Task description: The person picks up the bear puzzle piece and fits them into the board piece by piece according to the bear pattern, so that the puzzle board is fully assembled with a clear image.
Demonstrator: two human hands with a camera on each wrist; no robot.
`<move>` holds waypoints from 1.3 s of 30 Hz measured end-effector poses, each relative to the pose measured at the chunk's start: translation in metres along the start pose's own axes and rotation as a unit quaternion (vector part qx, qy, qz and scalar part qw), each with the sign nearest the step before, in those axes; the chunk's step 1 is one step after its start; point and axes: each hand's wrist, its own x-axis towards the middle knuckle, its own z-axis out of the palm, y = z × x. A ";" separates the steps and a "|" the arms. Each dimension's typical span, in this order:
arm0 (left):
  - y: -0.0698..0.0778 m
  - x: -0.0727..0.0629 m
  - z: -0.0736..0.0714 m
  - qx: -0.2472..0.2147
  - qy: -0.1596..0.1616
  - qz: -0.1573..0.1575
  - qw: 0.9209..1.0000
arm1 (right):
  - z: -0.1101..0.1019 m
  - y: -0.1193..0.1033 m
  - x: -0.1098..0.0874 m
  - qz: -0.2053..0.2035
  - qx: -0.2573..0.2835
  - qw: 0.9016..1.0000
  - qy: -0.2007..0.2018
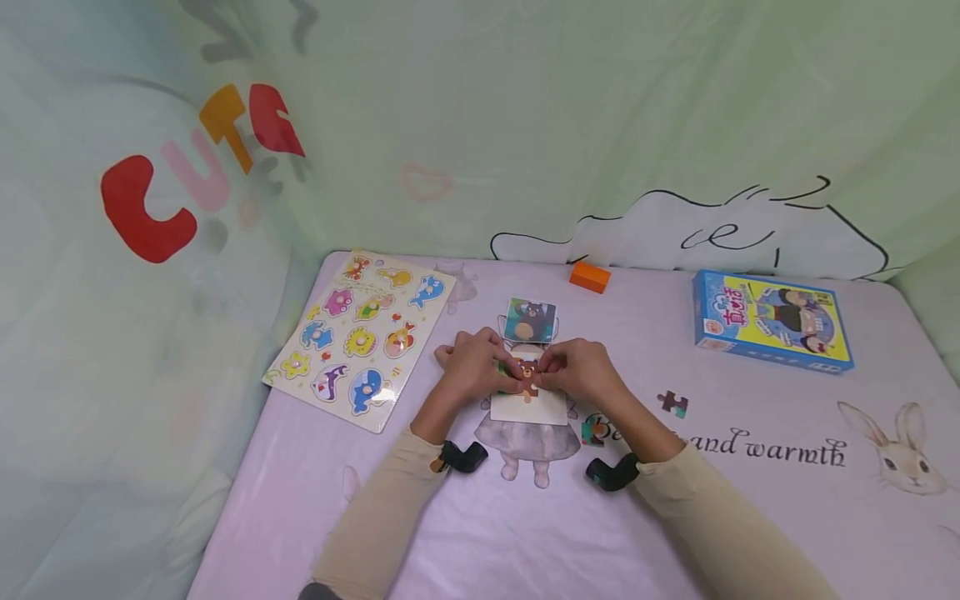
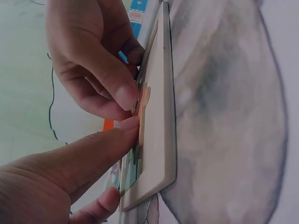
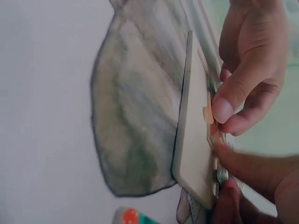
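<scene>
A pale wooden puzzle board (image 1: pixel 531 410) lies at the table's middle, with brown bear jigsaw pieces (image 1: pixel 528 379) on its upper part. My left hand (image 1: pixel 475 364) pinches a jigsaw piece at the bear's left side with thumb and fingers. From the other side, my right hand (image 1: pixel 588 372) pinches a piece at the bear's right edge. The left wrist view shows both thumbs close together at the orange-brown piece (image 2: pixel 142 121), which stands slightly above the board's surface. My fingers hide part of the bear. A bear picture card (image 1: pixel 531 321) sits just above the board.
Two loose jigsaw pieces lie right of the board: one by the right wrist (image 1: pixel 594 432), another farther out (image 1: pixel 672 403). A sea-animal knob puzzle (image 1: pixel 375 333) is at left. An orange block (image 1: pixel 589 277) and a blue-yellow box (image 1: pixel 774 321) stand toward the back, before a curtain.
</scene>
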 end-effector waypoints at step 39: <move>-0.001 -0.001 0.001 -0.001 -0.005 0.003 1.000 | 0.000 0.004 0.000 -0.011 -0.011 0.999 -0.036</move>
